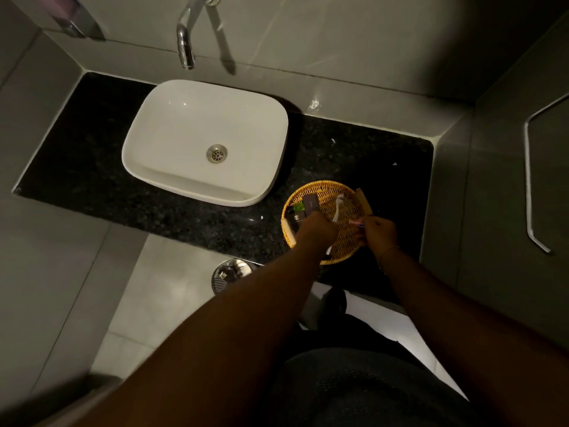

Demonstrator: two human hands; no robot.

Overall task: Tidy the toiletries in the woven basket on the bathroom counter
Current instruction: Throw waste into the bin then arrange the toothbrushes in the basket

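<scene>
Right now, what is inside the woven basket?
Inside the woven basket: dark sachets, a green packet and a white toothbrush, which the left hand grips. Both hands, with the right hand, cover the near part, so anything there is hidden.

Woven wicker basket (320, 192), glossy ceramic sink (172, 124), polished speckled stone counter (92, 167).

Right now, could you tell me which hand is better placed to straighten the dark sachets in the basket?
Left. The left hand is beside the dark sachets at the woven basket's left side; the right hand is at the far edge, holding something small.
</scene>
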